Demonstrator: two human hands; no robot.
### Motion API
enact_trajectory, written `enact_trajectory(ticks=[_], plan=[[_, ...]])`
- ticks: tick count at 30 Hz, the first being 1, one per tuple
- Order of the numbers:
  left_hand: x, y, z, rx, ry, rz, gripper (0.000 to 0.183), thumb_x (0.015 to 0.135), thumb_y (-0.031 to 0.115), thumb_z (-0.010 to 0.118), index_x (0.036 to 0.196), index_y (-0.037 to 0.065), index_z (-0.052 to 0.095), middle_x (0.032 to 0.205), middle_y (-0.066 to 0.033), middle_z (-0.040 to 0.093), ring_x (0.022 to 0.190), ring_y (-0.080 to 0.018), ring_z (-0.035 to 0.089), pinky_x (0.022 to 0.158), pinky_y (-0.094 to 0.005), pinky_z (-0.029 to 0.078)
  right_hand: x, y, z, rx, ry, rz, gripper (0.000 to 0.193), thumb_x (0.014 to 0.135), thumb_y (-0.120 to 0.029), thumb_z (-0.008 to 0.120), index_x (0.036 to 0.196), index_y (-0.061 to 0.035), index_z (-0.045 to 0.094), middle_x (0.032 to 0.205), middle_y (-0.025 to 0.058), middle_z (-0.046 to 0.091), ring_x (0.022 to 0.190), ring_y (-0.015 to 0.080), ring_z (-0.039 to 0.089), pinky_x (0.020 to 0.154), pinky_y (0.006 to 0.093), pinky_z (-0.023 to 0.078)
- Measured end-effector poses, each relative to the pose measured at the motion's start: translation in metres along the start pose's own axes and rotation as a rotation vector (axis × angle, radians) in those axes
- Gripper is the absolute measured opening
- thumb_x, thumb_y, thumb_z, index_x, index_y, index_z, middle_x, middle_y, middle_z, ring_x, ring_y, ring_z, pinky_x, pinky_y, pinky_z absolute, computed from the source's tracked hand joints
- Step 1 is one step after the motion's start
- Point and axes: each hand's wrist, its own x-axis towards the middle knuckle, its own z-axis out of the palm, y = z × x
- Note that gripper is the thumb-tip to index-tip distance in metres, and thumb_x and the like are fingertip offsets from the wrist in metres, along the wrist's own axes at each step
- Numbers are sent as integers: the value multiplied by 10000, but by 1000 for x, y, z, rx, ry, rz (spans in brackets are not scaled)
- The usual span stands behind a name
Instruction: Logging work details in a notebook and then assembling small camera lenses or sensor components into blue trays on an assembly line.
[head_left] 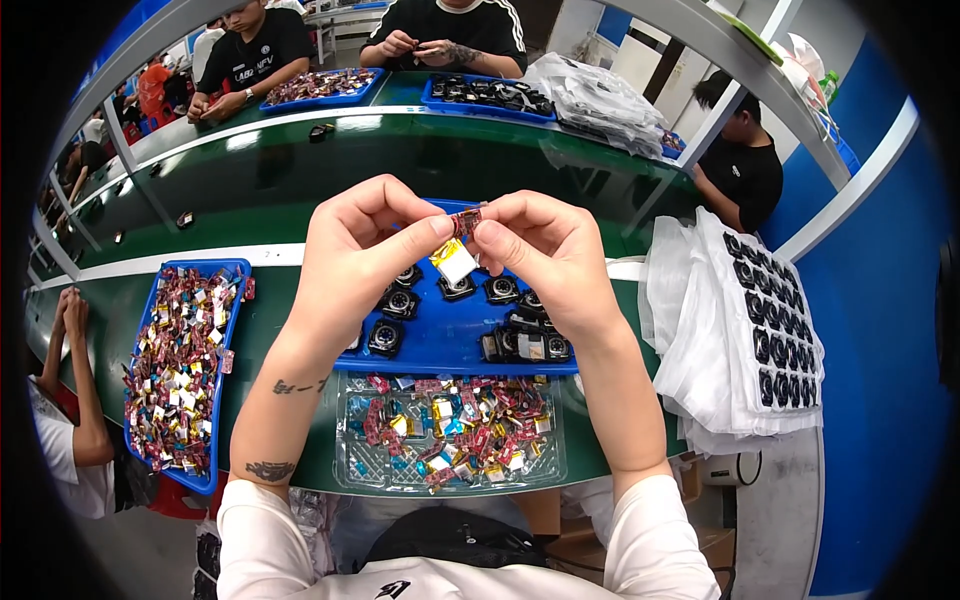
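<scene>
Between both hands, above the blue tray [440, 345], is a small red circuit board [466, 222] with a white battery [456, 263] wrapped partly in yellow tape hanging below it. My left hand [372, 242] pinches the board's left end with thumb and forefinger. At the other end, my right hand [545, 252] grips it the same way. Black watch-like housings [386, 337] lie in the blue tray beneath, partly hidden by my hands and wrists. Nearer to me, a clear plastic tray [352, 470] holds a heap of similar red boards with batteries [470, 430].
A long blue tray [240, 290] heaped with boards stands at the left. To the right is a stack of white trays [690, 330] with black housings on top. Beyond a white rail runs a green conveyor [330, 180]. Co-workers [450, 40] sit across it; metal posts frame the bench.
</scene>
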Motion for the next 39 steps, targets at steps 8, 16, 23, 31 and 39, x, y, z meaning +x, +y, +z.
enact_trajectory(ticks=[8, 16, 23, 31, 39], plan=[[2, 7, -5, 19, -37, -89, 96, 839, 82, 657, 822, 36, 575, 818, -24, 638, 764, -53, 571, 717, -198, 430, 3, -2, -11, 0, -34, 7, 186, 878, -167, 677, 917, 14, 665, 803, 52, 663, 732, 88, 610, 687, 225, 500], [4, 1, -13, -191, -163, -208, 105, 835, 95, 686, 852, 20, 613, 843, -55, 667, 820, -76, 614, 753, -200, 474, 2, 0, -9, 67, -102, 20, 154, 849, -94, 693, 939, 26, 661, 862, 64, 675, 815, 101, 633, 754, 233, 514], [2, 9, -7, -81, -175, -170, 120, 840, 100, 665, 802, 42, 567, 809, -34, 640, 759, -70, 590, 699, -210, 454, 0, -7, -13, -83, -86, -35, 119, 832, -74, 698, 886, 30, 677, 818, 66, 685, 744, 91, 628, 688, 224, 512], [-1, 7, 2, 203, -112, -39, 114, 812, 50, 689, 882, 12, 607, 749, -9, 634, 670, -23, 541, 623, -172, 419, -3, -20, -21, -454, -47, -99, 100, 814, -82, 699, 854, 9, 695, 766, 42, 682, 673, 67, 595, 620, 210, 478], [4, 3, -7, 68, -10, -145, 153, 869, 58, 579, 980, -27, 640, 866, -42, 660, 757, -44, 562, 662, -193, 441, -5, -24, -6, -548, 40, -417, 141, 731, -61, 752, 839, -27, 668, 735, 38, 641, 638, 86, 589, 588, 222, 467]])
